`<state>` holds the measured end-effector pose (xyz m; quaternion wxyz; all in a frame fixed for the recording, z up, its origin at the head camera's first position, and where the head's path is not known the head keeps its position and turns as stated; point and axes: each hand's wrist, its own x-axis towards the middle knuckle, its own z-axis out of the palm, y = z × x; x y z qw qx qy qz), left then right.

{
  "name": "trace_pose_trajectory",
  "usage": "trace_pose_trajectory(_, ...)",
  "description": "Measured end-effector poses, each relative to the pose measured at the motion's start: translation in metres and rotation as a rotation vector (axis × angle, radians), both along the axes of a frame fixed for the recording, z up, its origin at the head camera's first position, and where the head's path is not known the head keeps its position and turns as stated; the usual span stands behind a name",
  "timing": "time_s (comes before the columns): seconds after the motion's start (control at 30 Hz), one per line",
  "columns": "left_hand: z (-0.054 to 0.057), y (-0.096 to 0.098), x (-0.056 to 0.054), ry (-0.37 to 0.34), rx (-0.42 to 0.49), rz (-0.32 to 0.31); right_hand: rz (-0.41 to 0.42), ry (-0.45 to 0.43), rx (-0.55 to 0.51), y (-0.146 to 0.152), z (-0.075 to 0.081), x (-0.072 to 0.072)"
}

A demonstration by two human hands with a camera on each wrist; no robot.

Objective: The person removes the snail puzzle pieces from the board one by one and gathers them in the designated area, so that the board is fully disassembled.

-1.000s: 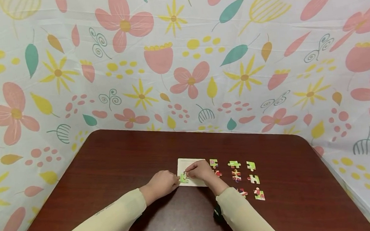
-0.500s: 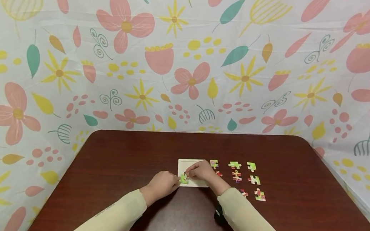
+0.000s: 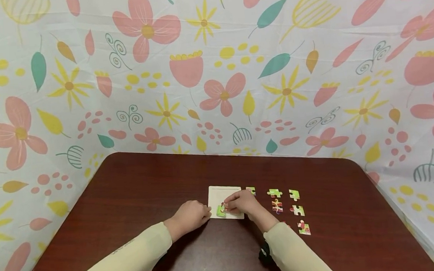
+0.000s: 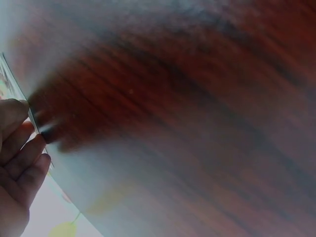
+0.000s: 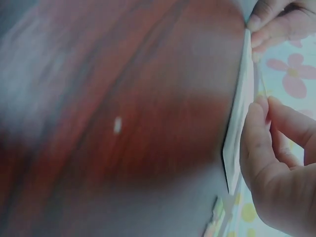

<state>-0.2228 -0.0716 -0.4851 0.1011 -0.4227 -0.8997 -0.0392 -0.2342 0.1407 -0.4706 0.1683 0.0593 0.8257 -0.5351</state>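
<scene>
A pale square puzzle board (image 3: 221,193) lies on the table. My left hand (image 3: 193,214) holds it by its left edge; in the right wrist view the thumb and fingers of that left hand (image 5: 282,23) pinch a corner. Over the board, my right hand (image 3: 243,202) pinches a green jigsaw piece (image 3: 220,211) with red on it between thumb and fingers. That piece is tilted up in the right wrist view, seen edge-on. Whether it touches the board cannot be told.
Right of the board, several loose jigsaw pieces (image 3: 275,193) lie in rough rows on the dark wooden table (image 3: 159,177). My right forearm partly covers some of them. A flower-printed cloth (image 3: 223,95) hangs behind the table.
My right hand has shifted a little rightward, carrying the jigsaw piece from the board's left side toward its middle. The left hand stays at the board's edge.
</scene>
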Motion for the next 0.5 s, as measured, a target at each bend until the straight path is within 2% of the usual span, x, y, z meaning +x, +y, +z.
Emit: trace_pose_trajectory(0.5, 0.004, -0.002, 0.002, -0.018, 0.007, 0.000, 0.113, 0.038, 0.038, 0.042, 0.015, 0.014)
